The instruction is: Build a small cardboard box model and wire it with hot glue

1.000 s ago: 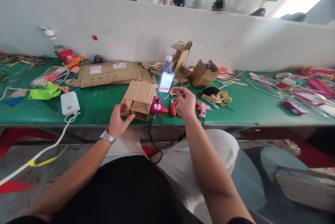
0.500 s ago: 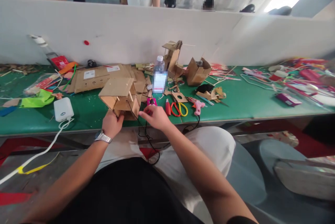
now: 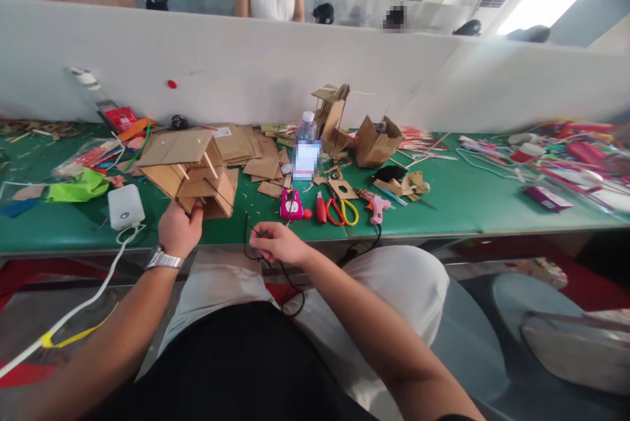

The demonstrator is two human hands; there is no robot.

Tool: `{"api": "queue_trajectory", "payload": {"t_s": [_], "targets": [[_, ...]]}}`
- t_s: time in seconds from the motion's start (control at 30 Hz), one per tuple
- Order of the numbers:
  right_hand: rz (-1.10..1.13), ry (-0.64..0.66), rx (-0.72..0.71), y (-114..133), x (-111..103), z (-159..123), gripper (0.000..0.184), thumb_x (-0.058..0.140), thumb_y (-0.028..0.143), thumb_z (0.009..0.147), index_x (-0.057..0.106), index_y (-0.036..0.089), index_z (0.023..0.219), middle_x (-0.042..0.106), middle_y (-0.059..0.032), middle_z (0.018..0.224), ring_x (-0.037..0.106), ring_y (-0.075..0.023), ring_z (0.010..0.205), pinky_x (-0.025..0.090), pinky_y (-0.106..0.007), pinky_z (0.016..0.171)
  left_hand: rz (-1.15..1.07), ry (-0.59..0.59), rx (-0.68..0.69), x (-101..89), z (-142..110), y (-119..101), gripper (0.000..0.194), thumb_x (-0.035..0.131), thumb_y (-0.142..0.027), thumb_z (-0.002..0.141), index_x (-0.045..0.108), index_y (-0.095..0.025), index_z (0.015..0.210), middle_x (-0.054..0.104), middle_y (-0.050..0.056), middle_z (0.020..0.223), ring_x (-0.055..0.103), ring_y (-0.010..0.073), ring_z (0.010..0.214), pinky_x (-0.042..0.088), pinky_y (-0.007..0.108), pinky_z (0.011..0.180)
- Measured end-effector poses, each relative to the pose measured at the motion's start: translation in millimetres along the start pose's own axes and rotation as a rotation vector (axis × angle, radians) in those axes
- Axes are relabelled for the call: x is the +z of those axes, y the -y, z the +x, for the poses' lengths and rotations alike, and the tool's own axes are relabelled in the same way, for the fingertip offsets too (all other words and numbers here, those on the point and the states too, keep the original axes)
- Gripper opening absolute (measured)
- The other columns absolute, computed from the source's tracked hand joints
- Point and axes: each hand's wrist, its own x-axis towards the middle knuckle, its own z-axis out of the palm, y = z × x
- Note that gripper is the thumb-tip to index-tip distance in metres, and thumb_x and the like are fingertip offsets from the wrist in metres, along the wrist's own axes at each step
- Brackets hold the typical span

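My left hand [image 3: 180, 231] is closed on the lower front edge of a small cardboard house model [image 3: 189, 168], which has a slanted roof and thin stick posts. It is tilted over the table's front edge. To its right, my right hand [image 3: 275, 242] pinches a thin black cord [image 3: 247, 244] whose loops hang down toward my lap. The fingers of that hand are apart from the model. Just beyond my right hand lie a pink device with a white face [image 3: 291, 204], a red-handled tool [image 3: 321, 208] and scissors with red and yellow handles [image 3: 343, 212].
A pink glue gun [image 3: 378, 208], a clear bottle [image 3: 308, 127], a phone [image 3: 306, 160] and cardboard scraps lie on the green table [image 3: 472, 208]. A white power adapter [image 3: 125, 206] with its cable sits at left. A white partition [image 3: 236, 67] stands behind; a person is beyond it.
My left hand has moved left with the cardboard model, away from the pink device. My right hand has drawn back toward me and left, with the black cord now between its fingers.
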Motion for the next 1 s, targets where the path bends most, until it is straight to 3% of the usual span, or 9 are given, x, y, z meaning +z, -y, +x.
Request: {"api": "queue_trajectory", "payload": {"t_s": [0.17,0.27,0.37,0.47,0.57,0.67,0.77,0.9,1.0], "targets": [[-0.090,0.285,0.020,37,-49,-24,0.046,0.079,0.059,0.086,0.068,0.015,0.090,0.066,0.0027,0.061,0.046,-0.0058,0.043,0.032,-0.018,0.040,0.023,-0.008,-0.080,-0.5,13,20,0.055,0.037,-0.055,0.095,0.071,-0.012,0.105,0.073,0.023,0.098,0.070,0.0394,0.093,0.049,0.044,0.076],[-0.102,0.305,-0.074,59,-88,-52,0.051,0.080,0.065,0.084,0.068,0.015,0.085,0.069,-0.0017,0.062,0.046,-0.0066,0.042,0.031,-0.019,0.040,0.010,-0.005,-0.092,0.9,16,29,0.056,0.037,-0.055,0.095,0.071,-0.012,0.104,0.072,0.023,0.097,0.069,0.0402,0.092,0.050,0.047,0.078],[-0.094,0.132,-0.204,67,-122,-85,0.054,0.085,0.068,0.075,0.067,0.017,0.079,0.066,-0.0020,0.056,0.044,-0.0076,0.039,0.032,-0.022,0.041,0.022,0.002,-0.092,2.7,16,34,0.057,0.036,-0.055,0.095,0.071,-0.011,0.106,0.072,0.023,0.095,0.069,0.0416,0.092,0.051,0.049,0.079],[-0.020,-0.182,-0.366,64,-148,-112,0.060,0.087,0.076,0.062,0.058,0.023,0.064,0.045,0.0053,0.039,0.037,-0.0094,0.033,0.030,-0.023,0.038,0.044,0.018,-0.081,5.4,14,37,0.058,0.036,-0.054,0.096,0.072,-0.010,0.105,0.072,0.024,0.095,0.070,0.0427,0.092,0.052,0.050,0.079],[0.000,-0.391,-0.491,62,-164,-130,0.066,0.082,0.082,0.063,0.044,0.027,0.058,0.025,0.0107,0.031,0.026,-0.0080,0.031,0.028,-0.024,0.039,0.034,0.005,-0.015,10.4,11,36,0.056,0.037,-0.053,0.095,0.072,-0.010,0.103,0.073,0.025,0.099,0.070,0.0422,0.095,0.052,0.049,0.080],[-0.011,-0.561,-0.523,71,-168,-137,0.076,0.075,0.087,0.063,0.029,0.028,0.056,0.016,0.0120,0.029,0.019,-0.0058,0.031,0.021,-0.025,0.042,0.060,0.028,-0.018,18.7,3,31,0.058,0.037,-0.056,0.096,0.072,-0.010,0.099,0.072,0.025,0.094,0.071,0.0426,0.093,0.052,0.049,0.077],[-0.008,-0.601,-0.569,97,-156,-138,0.080,0.075,0.086,0.064,0.021,0.027,0.056,0.015,0.0116,0.030,0.018,-0.0053,0.030,0.016,-0.027,0.043,0.070,0.073,-0.012,29.6,-10,23,0.060,0.035,-0.058,0.096,0.072,-0.011,0.096,0.072,0.025,0.091,0.072,0.0422,0.091,0.052,0.048,0.077],[-0.096,-0.611,-0.624,160,-122,-138,0.075,0.077,0.084,0.068,0.030,0.025,0.058,0.020,0.0115,0.035,0.025,-0.0048,0.034,0.020,-0.027,0.045,0.008,0.100,0.087,40.8,-25,14,0.061,0.041,-0.063,0.095,0.072,-0.010,0.101,0.074,0.026,0.097,0.072,0.0418,0.098,0.053,0.046,0.082],[-0.124,-0.538,-0.738,217,-92,-132,0.062,0.086,0.070,0.070,0.045,0.024,0.061,0.027,0.0120,0.040,0.027,-0.0017,0.037,0.021,-0.028,0.046,-0.052,0.098,0.192,41.1,-32,8,0.070,0.050,-0.072,0.090,0.070,-0.009,0.112,0.074,0.027,0.108,0.070,0.0436,0.108,0.054,0.047,0.089]]}}
